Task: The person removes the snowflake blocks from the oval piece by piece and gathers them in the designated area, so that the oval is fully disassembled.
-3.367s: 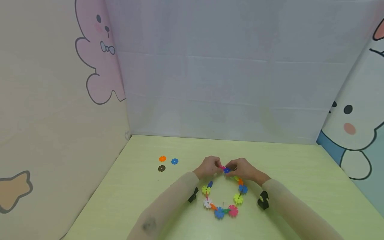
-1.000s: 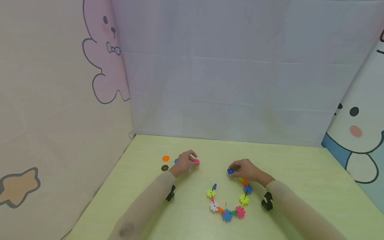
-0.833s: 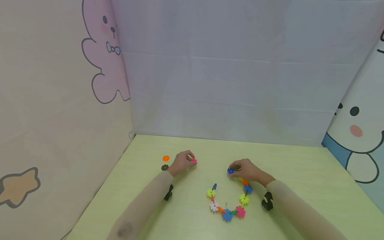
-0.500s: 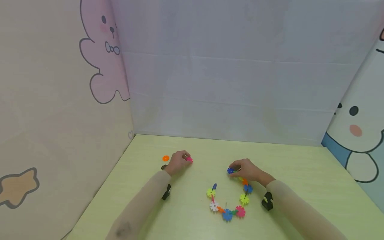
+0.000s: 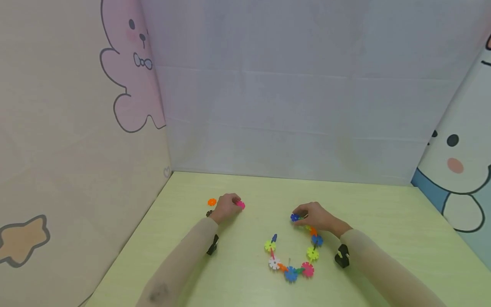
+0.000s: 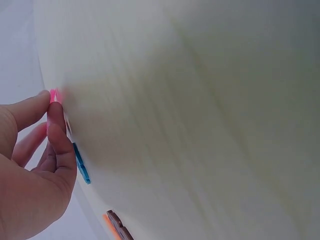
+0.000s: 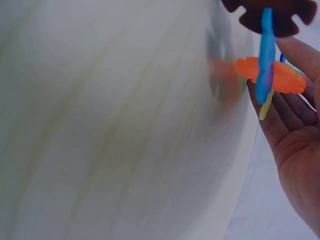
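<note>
My left hand [image 5: 226, 207] pinches a pink notched plastic disc [image 5: 240, 204] between thumb and fingertips, off to the left of the chain. In the left wrist view a blue disc [image 6: 81, 163] lies just beyond the fingers; the hand hides it in the head view. My right hand [image 5: 316, 216] grips the upper end of a chain of interlocked flower-shaped discs [image 5: 290, 274], with a dark blue disc [image 5: 294, 217] showing at its fingertips. The chain curves in a U on the table, and its left end is another dark blue disc [image 5: 274, 237].
An orange disc [image 5: 212, 202] and a partly covered brown disc [image 5: 209, 213] lie left of my left hand. The pale yellow table [image 5: 376, 213] meets a white sheet wall [image 5: 287, 128] at the back. Printed cartoon walls stand at both sides.
Both hands were together at the chain's top. My left hand has since moved left with the pink disc, over the blue one. Lately the right hand stays almost still.
</note>
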Tool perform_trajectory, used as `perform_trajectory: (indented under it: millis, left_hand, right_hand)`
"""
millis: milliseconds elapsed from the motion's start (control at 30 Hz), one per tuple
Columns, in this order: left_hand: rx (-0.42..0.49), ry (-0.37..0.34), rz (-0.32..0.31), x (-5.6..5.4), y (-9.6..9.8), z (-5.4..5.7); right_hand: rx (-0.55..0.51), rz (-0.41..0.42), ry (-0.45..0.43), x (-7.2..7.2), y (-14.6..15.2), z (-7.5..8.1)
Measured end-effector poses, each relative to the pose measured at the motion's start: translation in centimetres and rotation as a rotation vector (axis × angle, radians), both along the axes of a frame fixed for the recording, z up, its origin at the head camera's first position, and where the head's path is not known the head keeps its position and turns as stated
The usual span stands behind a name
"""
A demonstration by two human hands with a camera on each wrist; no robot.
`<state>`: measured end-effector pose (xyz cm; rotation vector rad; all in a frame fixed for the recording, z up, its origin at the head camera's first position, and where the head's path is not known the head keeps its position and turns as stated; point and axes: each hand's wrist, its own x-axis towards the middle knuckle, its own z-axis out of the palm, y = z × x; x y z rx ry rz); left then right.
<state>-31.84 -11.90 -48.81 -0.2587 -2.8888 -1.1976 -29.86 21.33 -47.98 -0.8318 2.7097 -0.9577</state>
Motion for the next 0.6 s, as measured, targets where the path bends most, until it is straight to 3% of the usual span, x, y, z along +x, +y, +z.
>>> perform_trajectory:
  millis: [300,500,600]
  left_hand:
    - [0.034,-0.018,0.041,0.1,0.2,0.2]
    - [0.062,-0.003,-0.04,0.0,1.3,0.3]
    - [0.061,-0.045,-0.086,0.3,2.2,0.4]
  right_hand:
    - [0.009,-0.015,-0.012,0.1,-0.3,0.1]
    - [0.013,-0.006,-0.022,0.1,-0.4,0.5]
    - [0.013,-0.005,-0.03,0.1,-0.5,0.6]
